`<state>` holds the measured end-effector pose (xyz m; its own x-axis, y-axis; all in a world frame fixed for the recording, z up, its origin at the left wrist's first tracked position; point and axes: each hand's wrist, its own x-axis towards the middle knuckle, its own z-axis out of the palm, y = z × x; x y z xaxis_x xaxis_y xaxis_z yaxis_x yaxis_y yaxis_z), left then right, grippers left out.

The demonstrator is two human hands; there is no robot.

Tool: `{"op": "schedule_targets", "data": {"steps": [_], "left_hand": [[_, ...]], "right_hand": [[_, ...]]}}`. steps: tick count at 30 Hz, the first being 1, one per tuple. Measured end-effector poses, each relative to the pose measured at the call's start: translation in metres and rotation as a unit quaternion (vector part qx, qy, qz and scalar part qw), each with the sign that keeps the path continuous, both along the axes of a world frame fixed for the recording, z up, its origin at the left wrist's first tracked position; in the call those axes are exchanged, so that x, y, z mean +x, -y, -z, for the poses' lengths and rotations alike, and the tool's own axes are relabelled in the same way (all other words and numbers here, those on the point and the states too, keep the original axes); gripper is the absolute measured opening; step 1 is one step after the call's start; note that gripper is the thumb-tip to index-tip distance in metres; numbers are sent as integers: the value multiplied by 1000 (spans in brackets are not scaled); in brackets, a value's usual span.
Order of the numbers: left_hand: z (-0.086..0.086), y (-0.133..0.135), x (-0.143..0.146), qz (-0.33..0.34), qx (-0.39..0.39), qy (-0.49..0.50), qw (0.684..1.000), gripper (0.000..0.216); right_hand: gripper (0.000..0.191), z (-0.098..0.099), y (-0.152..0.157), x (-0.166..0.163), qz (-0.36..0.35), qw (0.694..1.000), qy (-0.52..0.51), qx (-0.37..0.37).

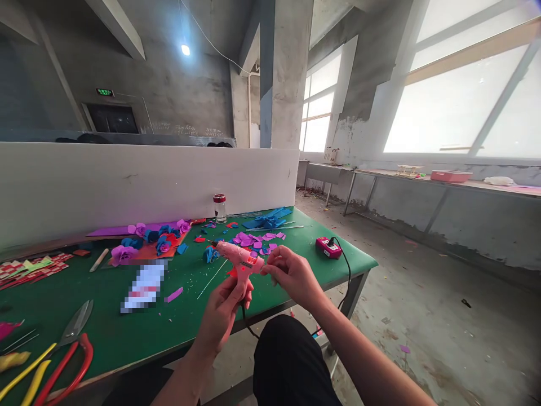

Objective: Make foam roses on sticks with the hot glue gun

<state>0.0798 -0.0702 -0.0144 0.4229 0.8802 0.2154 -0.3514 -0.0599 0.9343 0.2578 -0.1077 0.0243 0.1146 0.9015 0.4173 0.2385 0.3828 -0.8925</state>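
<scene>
My left hand [225,310] is wrapped around the handle of a pink hot glue gun [237,255], raised above the table's front edge. Its nozzle points left and a black cord hangs from the handle. At the gun's rear end, my right hand [291,275] is closed in a pinch; whatever is between those fingertips is too small to make out. Behind the gun, purple paper petals [253,241] lie scattered on the green table [190,321], with a blue paper flower [210,255] near the nozzle.
Red-handled scissors [76,344] and yellow-handled pliers [31,375] lie front left. Finished paper roses [156,239] sit further back. A glass jar [220,210] stands by the white partition [147,175]. A pink power socket [328,248] with a black cord sits right.
</scene>
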Motion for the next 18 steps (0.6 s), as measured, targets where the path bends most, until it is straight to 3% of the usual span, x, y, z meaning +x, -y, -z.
{"op": "schedule_targets", "data": {"steps": [8, 11, 18], "left_hand": [[3, -2, 2, -31, -14, 23, 999, 27], [7, -4, 2, -29, -9, 16, 999, 25], [10, -5, 3, -16, 4, 5, 1000, 26]], "right_hand": [[42, 27, -3, 22, -40, 999, -13, -34], [38, 34, -1, 28, -44, 998, -17, -37], [15, 30, 3, 25, 33, 999, 26, -27]]}}
